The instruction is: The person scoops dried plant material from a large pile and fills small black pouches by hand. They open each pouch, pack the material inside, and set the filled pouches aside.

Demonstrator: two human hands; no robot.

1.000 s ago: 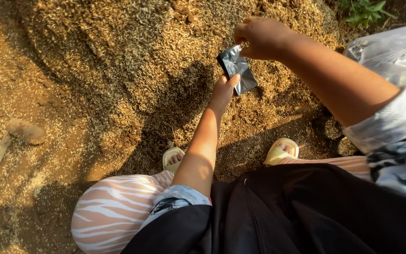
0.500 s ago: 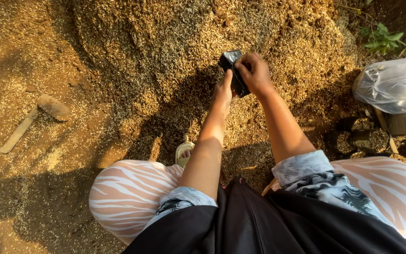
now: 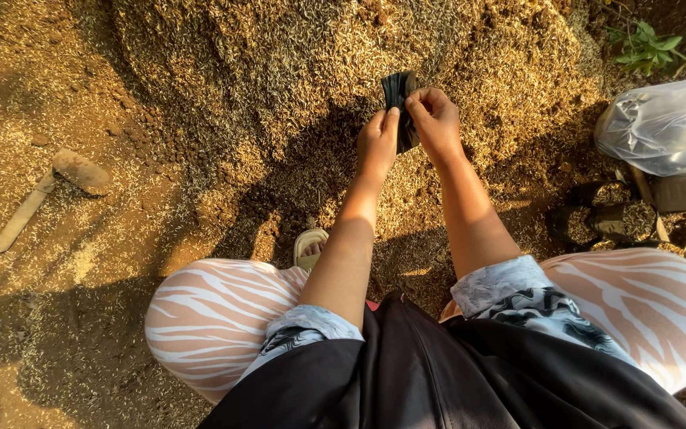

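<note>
Here, the left hand [image 3: 376, 141] and right hand [image 3: 435, 119] both pinch a small black bag [image 3: 398, 94], fingers clamped on its edges, held just above a heap of husks [image 3: 295, 71]. A wooden tool [image 3: 41, 195] lies well apart on the ground.
</note>
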